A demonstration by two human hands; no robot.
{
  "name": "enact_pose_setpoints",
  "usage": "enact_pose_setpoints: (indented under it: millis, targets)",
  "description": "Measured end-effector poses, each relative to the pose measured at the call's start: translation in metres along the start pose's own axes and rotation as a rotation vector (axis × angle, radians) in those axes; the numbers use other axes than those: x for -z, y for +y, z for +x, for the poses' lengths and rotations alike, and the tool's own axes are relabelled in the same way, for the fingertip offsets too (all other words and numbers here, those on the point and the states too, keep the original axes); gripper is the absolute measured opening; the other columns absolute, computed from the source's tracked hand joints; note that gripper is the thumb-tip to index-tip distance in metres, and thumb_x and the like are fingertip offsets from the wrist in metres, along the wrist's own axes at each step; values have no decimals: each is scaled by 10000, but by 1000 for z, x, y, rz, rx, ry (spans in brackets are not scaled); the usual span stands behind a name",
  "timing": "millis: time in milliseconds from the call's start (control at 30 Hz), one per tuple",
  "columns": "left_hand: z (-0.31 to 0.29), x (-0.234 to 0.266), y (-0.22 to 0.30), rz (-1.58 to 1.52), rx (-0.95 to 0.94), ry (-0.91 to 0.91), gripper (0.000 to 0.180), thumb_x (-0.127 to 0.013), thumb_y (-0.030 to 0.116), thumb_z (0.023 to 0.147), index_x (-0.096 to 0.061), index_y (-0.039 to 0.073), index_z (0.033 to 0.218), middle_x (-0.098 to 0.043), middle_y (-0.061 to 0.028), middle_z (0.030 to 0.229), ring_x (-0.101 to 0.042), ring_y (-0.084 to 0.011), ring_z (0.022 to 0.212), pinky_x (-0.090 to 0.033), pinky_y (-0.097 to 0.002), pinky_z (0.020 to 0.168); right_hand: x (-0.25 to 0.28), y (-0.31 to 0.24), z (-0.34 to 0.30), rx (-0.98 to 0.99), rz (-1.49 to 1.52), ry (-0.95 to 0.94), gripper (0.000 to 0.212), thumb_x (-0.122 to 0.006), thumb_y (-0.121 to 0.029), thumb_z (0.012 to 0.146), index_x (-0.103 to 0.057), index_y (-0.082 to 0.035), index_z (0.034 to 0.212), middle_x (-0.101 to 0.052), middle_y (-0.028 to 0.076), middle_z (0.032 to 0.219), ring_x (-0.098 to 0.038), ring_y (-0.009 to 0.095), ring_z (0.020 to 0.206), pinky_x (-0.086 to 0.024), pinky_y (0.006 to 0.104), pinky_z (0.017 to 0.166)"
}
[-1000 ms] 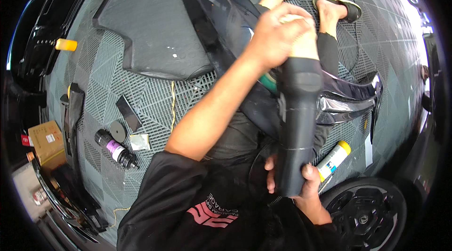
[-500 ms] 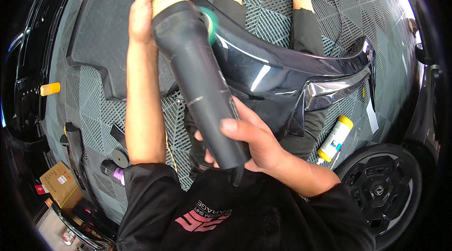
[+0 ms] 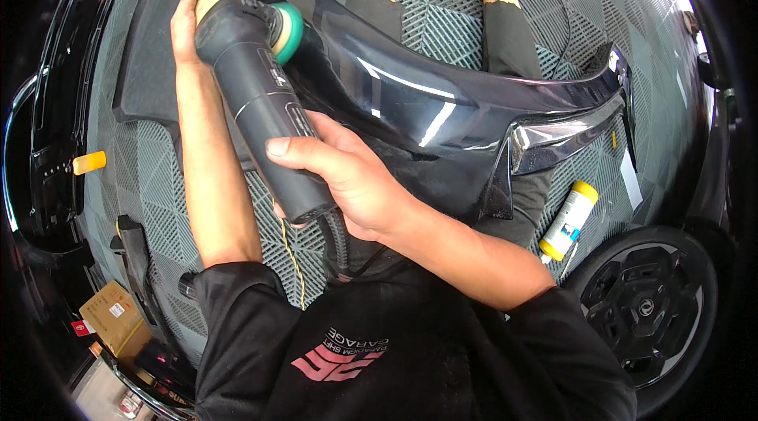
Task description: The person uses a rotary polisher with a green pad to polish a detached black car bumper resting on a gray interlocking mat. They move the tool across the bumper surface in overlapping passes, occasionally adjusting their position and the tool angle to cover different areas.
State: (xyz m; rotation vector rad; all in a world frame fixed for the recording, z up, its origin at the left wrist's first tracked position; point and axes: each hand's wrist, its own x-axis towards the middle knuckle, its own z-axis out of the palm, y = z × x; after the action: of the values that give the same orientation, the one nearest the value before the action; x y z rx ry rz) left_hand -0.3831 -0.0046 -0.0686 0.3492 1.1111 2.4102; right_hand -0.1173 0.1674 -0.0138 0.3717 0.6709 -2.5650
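Observation:
A black polisher (image 3: 257, 97) slants across the left of the view, its green-edged pad (image 3: 289, 33) turned toward a glossy black car body panel (image 3: 395, 89). The pad sits at the panel's upper left part; whether it touches I cannot tell. My left hand (image 3: 189, 22) wraps round the polisher's pale, tan-topped head, fingers over its far side. Round the lower body closes my right hand (image 3: 355, 180), thumb lying along the top and fingers partly hidden beneath. The panel lies across my legs, with light streaks reflected on it and a shiny clear-and-silver piece (image 3: 564, 145) at its right end.
A white bottle with yellow ends (image 3: 570, 220) lies right, beside a wheel (image 3: 647, 306). A cardboard box (image 3: 117, 318) and a yellow-orange cylinder (image 3: 89, 163) are at left. A black mat (image 3: 154, 58) covers part of the grey grid floor (image 3: 442, 18). Dark car bodies flank both sides.
Both hands have carried the polisher left and slightly up along the panel. The pad, blurred before, now looks sharp. My grip on the polisher stays the same.

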Motion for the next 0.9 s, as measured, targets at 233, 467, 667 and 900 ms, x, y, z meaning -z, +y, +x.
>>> enact_pose_setpoints:
  millis: [233,467,667,900]
  targets:
    - [-39,-39,-22,15,-52,130,320,-542,233,1037,-565,-11,1243,-713,-252,1090,-734,-368,956,-651,-461,767,17,8,-48,17,-115,50,696,-765,-241,914,-440,42,1461,-628,108,1176,-648,148,981,-547,298,807]
    - [-92,-131,-64,142,-122,164,332,-521,232,1049,-522,-15,1270,-692,-271,1052,-734,-372,911,-644,-437,747,30,-27,-149,-189,-113,87,932,-781,-286,829,-295,-34,1584,-639,193,1242,-723,243,889,-615,345,758]
    - [-76,-129,-57,154,-21,43,327,-515,213,1057,-520,-26,1279,-693,-275,1064,-737,-367,926,-649,-445,750,24,-28,-153,-163,-84,72,900,-776,-285,823,-320,-29,1555,-640,179,1206,-725,242,828,-607,337,686]
    - [-10,-67,-10,215,26,198,328,-567,220,1029,-528,-5,1265,-689,-261,1065,-732,-353,912,-656,-435,710,18,-33,-53,40,31,-139,508,-743,-191,919,-473,-13,1311,-591,63,966,-648,141,731,-523,280,507]
